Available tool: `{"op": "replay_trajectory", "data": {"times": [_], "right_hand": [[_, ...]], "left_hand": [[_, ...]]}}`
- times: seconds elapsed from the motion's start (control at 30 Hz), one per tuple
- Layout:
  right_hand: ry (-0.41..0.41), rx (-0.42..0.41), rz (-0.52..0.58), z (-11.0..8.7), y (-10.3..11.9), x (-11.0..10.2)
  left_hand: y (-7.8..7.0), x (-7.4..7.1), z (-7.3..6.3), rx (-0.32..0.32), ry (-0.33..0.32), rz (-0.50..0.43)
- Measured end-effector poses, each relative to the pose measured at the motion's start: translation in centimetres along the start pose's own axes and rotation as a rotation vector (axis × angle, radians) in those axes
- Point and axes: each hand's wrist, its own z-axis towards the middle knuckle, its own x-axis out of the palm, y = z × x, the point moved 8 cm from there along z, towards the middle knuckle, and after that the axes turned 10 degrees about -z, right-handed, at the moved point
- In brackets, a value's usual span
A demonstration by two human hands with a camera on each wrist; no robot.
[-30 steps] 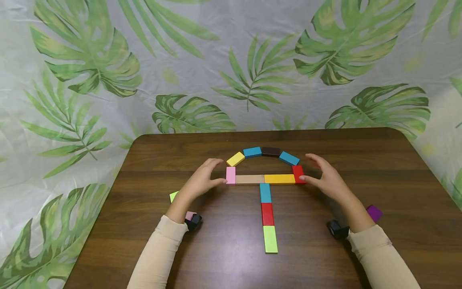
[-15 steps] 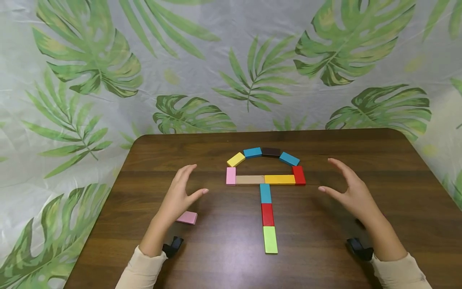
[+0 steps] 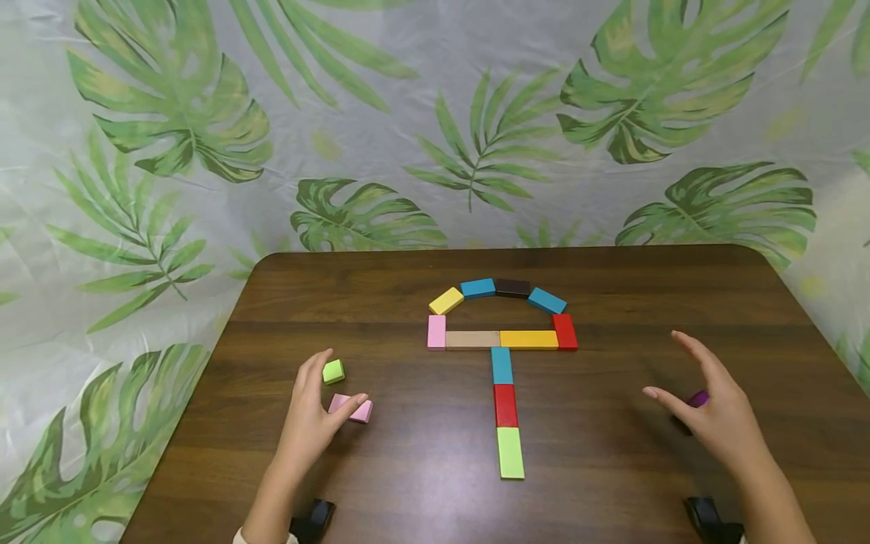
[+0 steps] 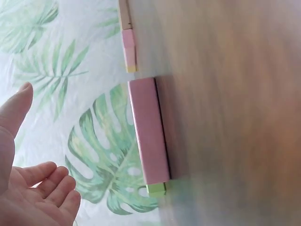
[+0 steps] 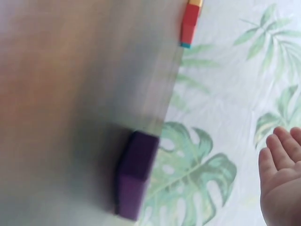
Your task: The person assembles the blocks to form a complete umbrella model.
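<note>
My left hand, fingers spread and holding nothing, hovers at the left over a loose pink block, partly hiding it. A small lime green block lies just past its fingers. At the right, my right hand is likewise empty with thumb and fingers apart. It partly covers a purple block, which the right wrist view shows in full on the table. Between the hands, coloured blocks form an umbrella-like outline: an arch with a dark block on top, a tan block and orange block crossbar, and a stem.
The stem runs toward the near side: a teal block, a red block and a lime block. All lie on a brown wooden table. A leaf-printed cloth hangs behind it.
Both hands have drawn back from the ends of the arch, outward and toward the near side. The block outline has stayed in place. The loose green block has come into fuller view.
</note>
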Motion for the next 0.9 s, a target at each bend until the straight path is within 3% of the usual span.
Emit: {"op": "replay_trajectory", "data": {"times": [0.2,0.37,0.57,0.9], "right_hand": [[-0.083,0.036,0.017,-1.6,-1.2,-0.7],[-0.071,0.092,0.019,-2.5,-2.5,-0.5],[0.021,0.211,0.025,-3.8,-4.7,0.2],[0.200,0.341,0.031,-5.2,-7.6,1.6]], "left_hand": [[1.2,-0.2,-1.3,-0.058,-0.046,-0.016],[2.3,0.5,-2.1,-0.092,-0.038,-0.021],[3.2,1.2,-2.4,-0.135,-0.002,-0.003],[4.0,2.7,-2.9,-0.234,0.087,0.031]]}}
